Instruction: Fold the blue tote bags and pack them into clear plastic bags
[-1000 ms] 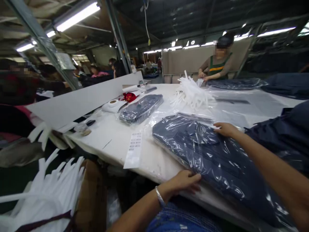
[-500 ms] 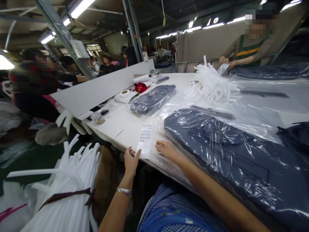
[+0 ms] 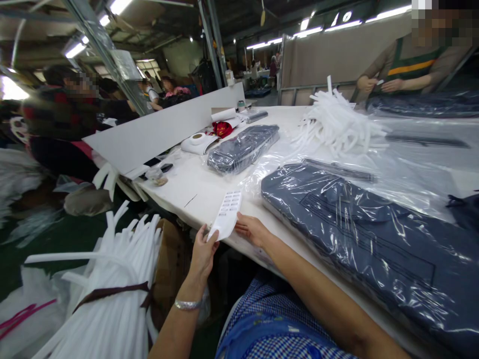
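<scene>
Fingers point(image 3: 201, 233) of left hand point(image 3: 203, 253) tight on label sheet point(image 3: 226, 214), right hand point(image 3: 254, 231) half-curled at its edge, grip unclear

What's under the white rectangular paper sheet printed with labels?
White flat tabletop shows around the far end of the sheet; the left hand grips its near end. Whatever lies directly beneath is covered, so can't be seen.
</scene>
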`<state>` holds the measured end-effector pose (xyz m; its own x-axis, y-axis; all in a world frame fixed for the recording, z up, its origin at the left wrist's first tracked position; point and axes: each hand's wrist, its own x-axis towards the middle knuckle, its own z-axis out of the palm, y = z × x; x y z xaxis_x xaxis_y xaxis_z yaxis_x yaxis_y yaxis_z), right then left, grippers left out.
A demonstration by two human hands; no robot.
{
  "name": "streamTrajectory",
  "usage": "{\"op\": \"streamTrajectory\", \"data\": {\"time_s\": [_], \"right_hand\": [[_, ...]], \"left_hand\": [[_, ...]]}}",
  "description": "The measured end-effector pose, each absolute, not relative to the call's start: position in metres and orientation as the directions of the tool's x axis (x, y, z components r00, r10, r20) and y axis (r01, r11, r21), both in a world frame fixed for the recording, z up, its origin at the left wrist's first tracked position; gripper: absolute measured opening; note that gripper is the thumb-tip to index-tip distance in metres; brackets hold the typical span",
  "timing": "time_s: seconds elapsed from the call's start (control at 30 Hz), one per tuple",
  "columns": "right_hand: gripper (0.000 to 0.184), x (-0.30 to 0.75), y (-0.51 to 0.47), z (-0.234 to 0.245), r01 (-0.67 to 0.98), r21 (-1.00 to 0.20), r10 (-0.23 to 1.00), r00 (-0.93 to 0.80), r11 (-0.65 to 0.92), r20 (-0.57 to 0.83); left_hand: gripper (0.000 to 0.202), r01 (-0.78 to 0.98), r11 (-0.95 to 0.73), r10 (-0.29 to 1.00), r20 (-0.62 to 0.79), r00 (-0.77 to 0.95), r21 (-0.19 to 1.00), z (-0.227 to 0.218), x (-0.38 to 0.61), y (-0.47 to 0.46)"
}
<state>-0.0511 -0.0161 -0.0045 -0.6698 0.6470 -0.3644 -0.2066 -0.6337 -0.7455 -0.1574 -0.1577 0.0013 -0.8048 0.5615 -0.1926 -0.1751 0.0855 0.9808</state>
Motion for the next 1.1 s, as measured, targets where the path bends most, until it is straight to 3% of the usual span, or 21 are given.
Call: {"op": "streamTrajectory", "data": {"time_s": [0.1,0.17,0.27,0.37,0.5,0.63,1.1], "right_hand": [[0.019,-0.055,-0.023,-0.004,-0.176,-0.706,0.603,-0.681,-0.686,-0.416],[0.010,-0.055,-0.027,-0.006,-0.179,-0.702,0.617,-0.653,-0.689,-0.439],[0.007,-0.054,-0.030,-0.010,-0.183,-0.697,0.623,-0.639,-0.693,-0.452],[0.009,-0.053,-0.032,-0.011,-0.200,-0.692,0.623,-0.648,-0.694,-0.438],[0.013,-0.053,-0.032,-0.009,-0.227,-0.689,0.632,-0.655,-0.688,-0.415],[0.013,-0.052,-0.031,-0.009,-0.254,-0.687,0.644,-0.654,-0.681,-0.396],[0.010,-0.052,-0.034,-0.015,-0.304,-0.702,0.668,-0.670,-0.644,-0.323]], "left_hand": [[0.072,-0.145,0.112,0.618,-0.183,-0.764,0.983,0.004,-0.150,-0.170],[0.071,0.069,0.199,0.599,-0.066,-0.798,0.977,0.005,-0.149,-0.175],[0.057,0.523,0.323,0.595,0.261,-0.760,0.788,0.014,-0.149,-0.173],[0.048,0.720,0.303,0.700,0.367,-0.613,0.624,0.027,-0.149,-0.156],[0.059,0.737,0.312,0.773,0.291,-0.564,0.599,0.030,-0.154,-0.125],[0.068,0.698,0.302,0.800,0.226,-0.556,0.649,0.019,-0.164,-0.108],[0.057,0.781,0.387,0.819,0.207,-0.536,0.491,0.024,-0.167,-0.108]]}}
